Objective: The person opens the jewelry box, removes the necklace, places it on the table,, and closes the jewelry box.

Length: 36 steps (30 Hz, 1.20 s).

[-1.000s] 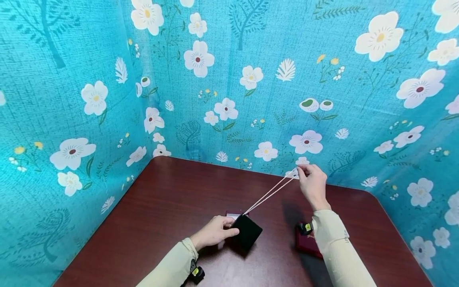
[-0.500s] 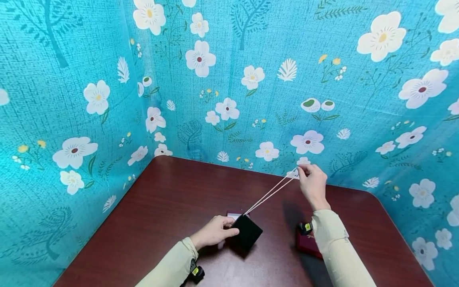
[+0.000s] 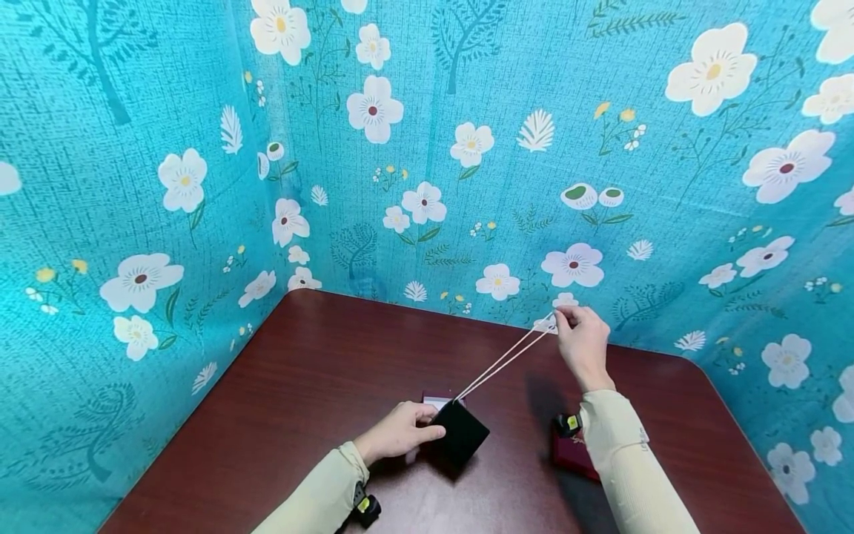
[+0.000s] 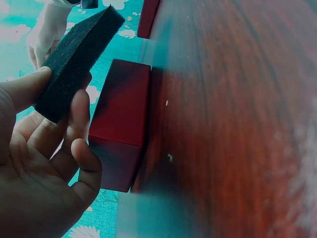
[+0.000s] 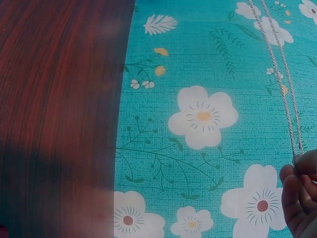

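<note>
My left hand (image 3: 396, 430) pinches a square black foam pad (image 3: 462, 432) between thumb and fingers, holding it tilted above the table. From the pad's upper edge a thin, pale, twisted necklace chain (image 3: 494, 366) runs taut in two strands, up and right. My right hand (image 3: 582, 337) pinches its far end between thumb and fingertips, raised near the table's back edge. In the left wrist view, the foam's thick side shows beside a dark red box (image 4: 121, 104), which the head view shows partly hidden behind the pad.
Another dark red piece with gold lettering, like a box lid (image 3: 572, 454), lies under my right forearm and is partly covered by it. The brown table (image 3: 320, 356) ends at a turquoise flowered cloth (image 3: 400, 148) at the back and sides.
Both hands, the foam pad and the stretched chain stay in place. Only the head view has shifted very slightly.
</note>
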Each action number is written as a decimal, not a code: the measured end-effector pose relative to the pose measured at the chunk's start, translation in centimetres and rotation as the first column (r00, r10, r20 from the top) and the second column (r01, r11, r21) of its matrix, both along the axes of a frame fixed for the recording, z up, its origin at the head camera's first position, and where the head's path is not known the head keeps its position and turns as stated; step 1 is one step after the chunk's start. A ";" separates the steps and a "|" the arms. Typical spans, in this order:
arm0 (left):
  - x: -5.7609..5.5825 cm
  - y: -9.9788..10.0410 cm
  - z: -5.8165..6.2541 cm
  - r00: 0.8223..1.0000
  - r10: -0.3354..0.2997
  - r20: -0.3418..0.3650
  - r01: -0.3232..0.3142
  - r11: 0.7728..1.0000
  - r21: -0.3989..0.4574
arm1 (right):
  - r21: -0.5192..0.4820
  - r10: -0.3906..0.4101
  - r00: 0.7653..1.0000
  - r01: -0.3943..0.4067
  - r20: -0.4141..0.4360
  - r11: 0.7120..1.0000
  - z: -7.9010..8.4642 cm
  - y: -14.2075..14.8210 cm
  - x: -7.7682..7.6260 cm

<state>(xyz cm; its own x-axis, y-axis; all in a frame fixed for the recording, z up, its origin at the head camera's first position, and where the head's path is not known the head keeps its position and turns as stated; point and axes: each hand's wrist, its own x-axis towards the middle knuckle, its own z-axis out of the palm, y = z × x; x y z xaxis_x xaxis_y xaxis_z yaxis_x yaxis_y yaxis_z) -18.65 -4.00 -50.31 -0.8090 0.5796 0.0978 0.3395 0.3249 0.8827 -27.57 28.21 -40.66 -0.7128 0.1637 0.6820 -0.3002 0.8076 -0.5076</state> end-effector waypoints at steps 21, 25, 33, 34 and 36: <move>0.0 -0.2 -0.2 1.000 0.001 0.024 -0.001 1.000 0.008 | -0.009 -0.016 0.998 0.016 0.065 1.000 -0.5 0.4 0.1; 0.0 -0.2 -0.3 1.000 0.014 0.015 -0.014 1.000 -0.002 | -0.014 -0.026 0.998 0.027 0.057 1.000 -0.6 0.8 0.1; 0.0 -0.3 -0.2 0.999 0.031 -0.010 -0.031 0.999 -0.021 | 0.007 -0.037 0.997 0.036 0.061 0.999 -1.2 1.3 0.2; 0.0 -0.3 -0.1 0.999 0.034 -0.016 -0.035 0.999 -0.024 | 0.010 -0.037 0.997 0.036 0.066 0.999 -1.3 1.3 0.2; 0.0 -0.3 0.0 0.999 0.039 -0.023 -0.039 0.999 -0.026 | 0.013 -0.036 0.996 0.035 0.081 0.999 -1.5 1.4 0.3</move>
